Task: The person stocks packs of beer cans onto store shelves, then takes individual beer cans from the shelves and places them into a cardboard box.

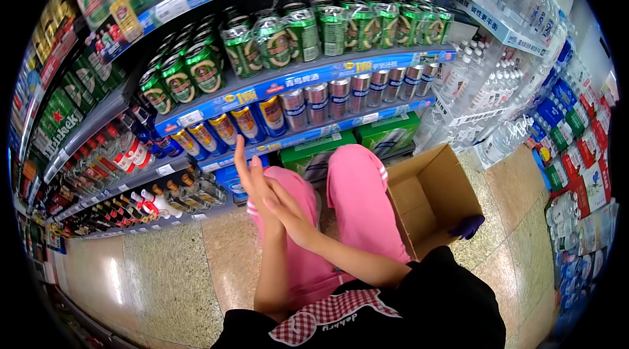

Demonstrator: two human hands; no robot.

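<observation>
My left hand (251,175) is raised in front of my knees with its fingers straight and pointing up at the shelves. My right hand (290,211) lies across its palm and wrist, touching it. Neither hand holds anything. I am crouched on the floor in pink trousers (357,198). The closest shelf (308,129) carries blue and yellow cans (246,123) just beyond my left fingertips and silver cans (341,97) further right. An open cardboard box (452,182) stands to the right of my right knee, apparently empty.
Green beer cans (262,44) fill the shelf above, and bottles (131,152) stand in the racks at the left. Water bottles (485,84) are stacked at the right. Green cartons (390,133) sit under the lowest shelf. A purple object (469,226) lies beside the box.
</observation>
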